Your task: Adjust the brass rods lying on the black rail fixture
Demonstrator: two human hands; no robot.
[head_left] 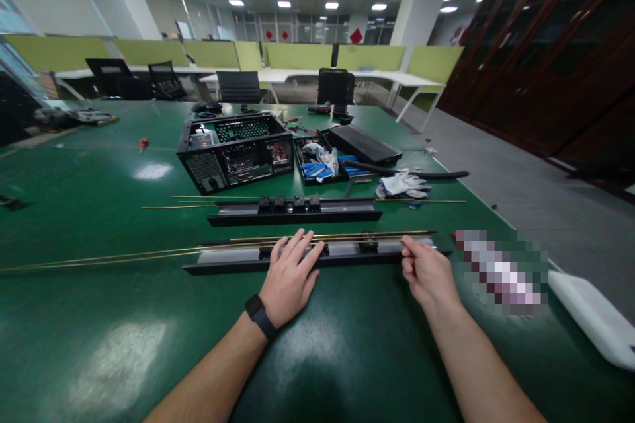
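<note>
A long black rail with a grey channel (347,252) lies across the green table in front of me. My left hand (290,274), with a black watch on the wrist, rests flat on the rail's middle, fingers stretched out over it. My right hand (426,271) is closed in a pinch at the rail's right end, where thin brass rods (124,256) run along the rail and far out to the left. What the pinch holds is too small to make out. A second black rail (342,213) with several black blocks lies just behind.
An open black computer case (233,152) stands further back, beside a black tray (317,162) with blue and white gloves. White gloves (404,184) lie to the right, a white object (590,317) at the table's right edge. Office chairs and desks stand beyond.
</note>
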